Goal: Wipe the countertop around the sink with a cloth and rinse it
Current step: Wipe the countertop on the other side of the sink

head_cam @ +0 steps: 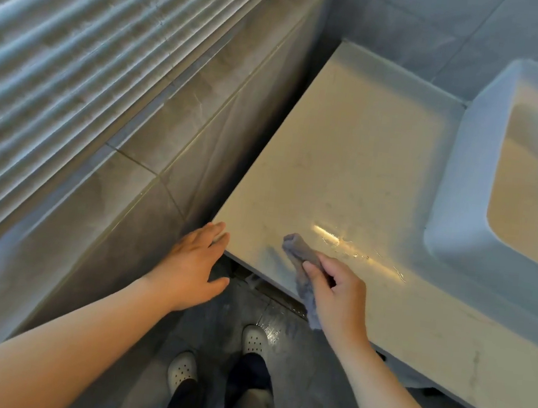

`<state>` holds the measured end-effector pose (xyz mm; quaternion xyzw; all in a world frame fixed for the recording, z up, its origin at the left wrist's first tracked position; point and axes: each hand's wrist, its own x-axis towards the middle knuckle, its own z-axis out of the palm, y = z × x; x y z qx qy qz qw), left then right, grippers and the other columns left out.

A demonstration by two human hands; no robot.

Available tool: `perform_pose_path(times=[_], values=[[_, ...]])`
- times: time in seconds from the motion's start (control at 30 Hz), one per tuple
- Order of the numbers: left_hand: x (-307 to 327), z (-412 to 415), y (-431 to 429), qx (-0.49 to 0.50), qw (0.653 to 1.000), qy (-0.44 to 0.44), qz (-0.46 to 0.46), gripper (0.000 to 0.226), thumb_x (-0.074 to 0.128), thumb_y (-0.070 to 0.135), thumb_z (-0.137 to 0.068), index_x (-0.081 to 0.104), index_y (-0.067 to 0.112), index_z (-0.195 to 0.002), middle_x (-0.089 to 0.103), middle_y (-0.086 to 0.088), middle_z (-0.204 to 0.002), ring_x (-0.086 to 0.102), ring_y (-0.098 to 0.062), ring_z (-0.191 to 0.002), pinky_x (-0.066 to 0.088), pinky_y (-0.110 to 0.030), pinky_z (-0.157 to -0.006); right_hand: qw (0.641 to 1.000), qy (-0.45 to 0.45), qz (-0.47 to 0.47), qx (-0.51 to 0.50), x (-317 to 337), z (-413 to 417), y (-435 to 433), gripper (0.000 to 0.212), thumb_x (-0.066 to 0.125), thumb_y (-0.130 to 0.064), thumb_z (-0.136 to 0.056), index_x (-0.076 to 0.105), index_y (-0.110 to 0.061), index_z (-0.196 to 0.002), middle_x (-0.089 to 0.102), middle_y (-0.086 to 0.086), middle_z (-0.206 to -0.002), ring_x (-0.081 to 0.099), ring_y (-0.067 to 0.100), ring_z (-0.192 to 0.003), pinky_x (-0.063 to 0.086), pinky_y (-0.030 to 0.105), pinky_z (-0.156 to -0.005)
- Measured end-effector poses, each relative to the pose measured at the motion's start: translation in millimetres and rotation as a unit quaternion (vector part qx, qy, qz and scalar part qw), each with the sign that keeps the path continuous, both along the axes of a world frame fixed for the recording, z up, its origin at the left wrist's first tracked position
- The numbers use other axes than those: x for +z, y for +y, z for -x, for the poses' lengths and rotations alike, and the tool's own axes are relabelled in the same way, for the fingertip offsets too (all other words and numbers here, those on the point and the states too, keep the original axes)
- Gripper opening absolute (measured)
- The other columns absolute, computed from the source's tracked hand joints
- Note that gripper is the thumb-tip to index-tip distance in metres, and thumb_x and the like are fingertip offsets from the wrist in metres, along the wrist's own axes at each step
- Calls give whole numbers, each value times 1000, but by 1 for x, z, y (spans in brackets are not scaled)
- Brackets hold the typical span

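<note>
Pinching cloth mid-length w/ R hand fingers, on countertop edge; L hand fingers straight.

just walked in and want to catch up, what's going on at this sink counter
A person stands at a bathroom countertop and is wiping it. The right hand has a grey cloth in its grip, pressed onto the surface near the front left corner, with part of the cloth hanging over the front edge. The left hand is open, its fingers at that corner's edge. A wet streak shines between the cloth and the white sink. No water is seen running.
</note>
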<state>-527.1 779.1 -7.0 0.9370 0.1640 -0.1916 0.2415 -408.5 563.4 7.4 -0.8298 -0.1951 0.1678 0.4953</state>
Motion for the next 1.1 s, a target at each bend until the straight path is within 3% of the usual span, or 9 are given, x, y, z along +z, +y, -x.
perform_pose_path(times=[0.2,0.3,0.37,0.5,0.6,0.73,0.87,0.97,1.1], values=[[5,-9,-22,-10,998,-68,4,75,49,48,-92,17,14,-151,-6,1,-159,-6,-16,-146,7,-30,-119,983,-146,48,-99,6,-109,-10,20,61,-18,-87,71,-15,-104,65,-6,-89,57,8,-81,39,12,-69],[1,-15,-37,-26,997,-71,11,75,47,50,-92,14,18,-151,-5,4,-159,-11,-14,-145,3,-29,-117,979,-143,105,-105,-16,-154,-17,16,54,-20,-85,67,-12,-86,61,-1,-76,57,21,-75,39,28,-64],[-3,-18,-43,-28,998,-63,14,77,42,54,-90,11,19,-152,-5,5,-159,-12,-14,-145,4,-32,-119,976,-136,143,-97,-35,-165,-18,16,51,-20,-83,61,-10,-76,58,2,-72,57,27,-75,39,30,-63],[-10,-17,-45,-43,998,-29,-19,78,42,54,-91,7,19,-152,-11,5,-159,-13,-14,-145,8,-39,-120,969,-169,133,-122,-65,-148,-8,24,61,-14,-86,71,-8,-106,65,10,-109,58,25,-101,44,30,-88],[-12,-16,-39,-65,997,-18,-31,81,33,62,-88,5,21,-152,-13,7,-158,-13,-14,-145,5,-36,-119,968,-201,123,-90,-71,-120,5,29,60,-19,-86,70,-12,-112,64,7,-110,57,24,-102,44,36,-90],[-13,-17,-32,-87,996,-12,-30,91,16,69,-74,4,23,-151,-13,9,-158,-11,-13,-145,3,-32,-118,970,-209,115,-44,-69,-67,7,28,60,-22,-86,70,-16,-112,64,1,-107,55,19,-101,41,33,-89],[-9,-18,-29,-100,995,-7,-28,81,41,57,-89,3,23,-151,-13,8,-158,-11,-14,-145,6,-35,-120,979,-171,108,-14,-60,-7,-7,28,64,-16,-88,68,-19,-115,62,-6,-108,52,11,-103,43,26,-91],[-7,-20,-29,-108,994,-14,-32,81,46,52,-90,4,21,-152,-12,6,-158,-10,-15,-145,2,-30,-118,988,-113,105,0,-50,12,-18,21,62,-18,-89,70,-23,-109,64,-11,-102,53,7,-97,47,25,-83],[-7,-20,-32,-108,993,-9,-40,84,47,52,-90,2,20,-152,-13,4,-159,-9,-17,-145,0,-28,-115,998,63,17,-18,-18,12,-31,20,59,-18,-92,70,-35,-90,72,-7,-86,64,6,-85,52,25,-75]])
